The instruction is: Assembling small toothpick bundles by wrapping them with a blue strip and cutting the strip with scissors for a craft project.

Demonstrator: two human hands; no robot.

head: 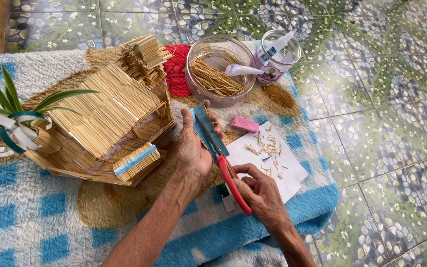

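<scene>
Left hand (192, 151) pinching a flat blue strip of taped sticks (208, 129), upright beside the stick-built model house (107, 116). Right hand (260, 193) curled around red-handled scissors (226, 170), blades against the strip. Below, white paper sheet (292, 170) strewn with stick trimmings (268, 148), on the blue-and-white fluffy blanket (25, 217).

Fluffy cloth towel (35, 217), glossy tiles (381, 99)
</scene>
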